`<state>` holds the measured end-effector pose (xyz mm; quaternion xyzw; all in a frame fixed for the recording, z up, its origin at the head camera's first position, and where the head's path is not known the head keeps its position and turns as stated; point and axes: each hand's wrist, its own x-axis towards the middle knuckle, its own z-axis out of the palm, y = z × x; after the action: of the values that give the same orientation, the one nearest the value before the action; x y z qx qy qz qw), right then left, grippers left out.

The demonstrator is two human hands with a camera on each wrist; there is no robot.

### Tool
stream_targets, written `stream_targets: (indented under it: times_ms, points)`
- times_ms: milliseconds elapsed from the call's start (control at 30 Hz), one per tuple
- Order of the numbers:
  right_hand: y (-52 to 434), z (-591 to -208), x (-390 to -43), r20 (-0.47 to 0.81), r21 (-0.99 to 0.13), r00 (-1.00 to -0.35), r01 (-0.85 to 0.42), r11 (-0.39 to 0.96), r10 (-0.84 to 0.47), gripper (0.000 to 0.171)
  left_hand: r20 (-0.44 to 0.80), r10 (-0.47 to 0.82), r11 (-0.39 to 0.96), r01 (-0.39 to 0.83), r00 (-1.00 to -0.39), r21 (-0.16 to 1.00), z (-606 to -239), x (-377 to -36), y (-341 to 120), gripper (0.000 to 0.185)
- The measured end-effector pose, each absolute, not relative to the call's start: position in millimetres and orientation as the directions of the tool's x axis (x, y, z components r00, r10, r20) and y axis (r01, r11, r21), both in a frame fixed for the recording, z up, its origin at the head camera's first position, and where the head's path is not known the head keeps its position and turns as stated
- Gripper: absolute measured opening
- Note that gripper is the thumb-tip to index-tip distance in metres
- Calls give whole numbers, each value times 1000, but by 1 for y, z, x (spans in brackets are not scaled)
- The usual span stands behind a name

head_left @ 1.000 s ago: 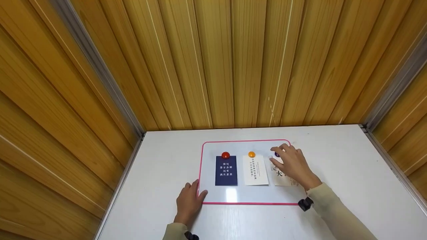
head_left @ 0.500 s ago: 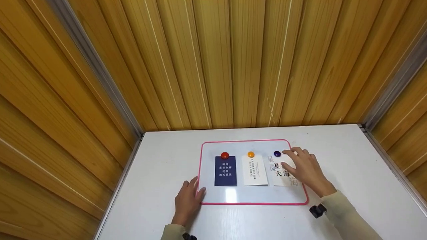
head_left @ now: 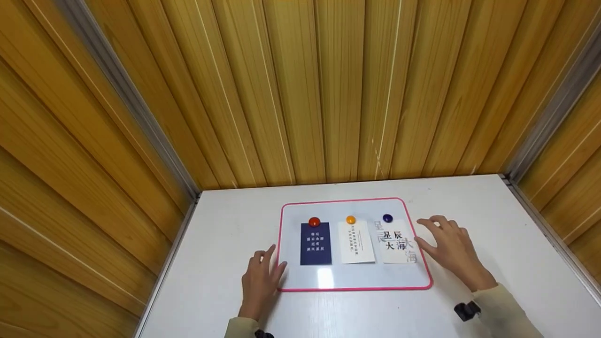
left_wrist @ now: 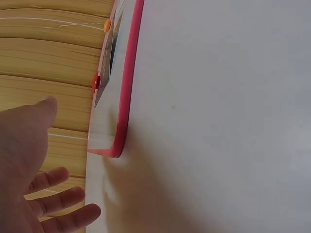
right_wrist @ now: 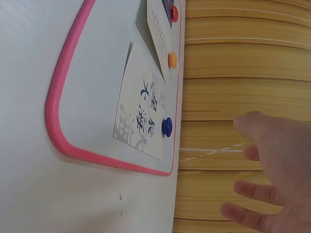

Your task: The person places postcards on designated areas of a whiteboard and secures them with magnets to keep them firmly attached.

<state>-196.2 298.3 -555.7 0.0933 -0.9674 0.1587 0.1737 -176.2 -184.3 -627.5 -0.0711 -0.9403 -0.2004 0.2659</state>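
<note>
A whiteboard [head_left: 357,280] with a pink rim lies on the table. Three cards are on it, each under a round magnet at its top edge: a navy card [head_left: 316,256] under a red magnet [head_left: 314,221], a white card [head_left: 358,256] under an orange magnet [head_left: 350,219], and a pale card with large characters [head_left: 393,257] under a dark blue magnet [right_wrist: 167,127]. My left hand [head_left: 259,281], fingers spread, is beside the board's left edge; the left wrist view shows it apart from the rim. Holding nothing, my right hand [head_left: 453,249] hovers just off the right edge, fingers loosely bent.
The white table [head_left: 211,263] extends around the board on every side. Wood-panelled walls [head_left: 300,94] rise behind it and at both sides, with grey metal strips [head_left: 554,119] at the corners.
My right hand has drawn back from the dark blue magnet to the right, uncovering the pale card. My left hand has eased slightly away from the board's left edge.
</note>
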Motion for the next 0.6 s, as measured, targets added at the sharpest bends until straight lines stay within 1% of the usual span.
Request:
stream_targets:
  times_ms: [100,333,467,600]
  points:
    - [303,-557,-194,372,-279,-921,-226,933,-112,51,549,30,911,249,-835,329,-627,-178,-186,55]
    - [310,-560,-187,377,-273,-921,-212,938,-98,52,548,43,912,256,-836,320,-625,-180,-187,55]
    - [315,-563,-183,376,-258,-922,-204,944,-96,56,565,63,917,272,-823,293,-625,-182,-187,57]
    - [320,-566,-180,403,-234,-910,-208,950,-99,61,574,83,913,293,-814,283,-624,-186,-189,61]
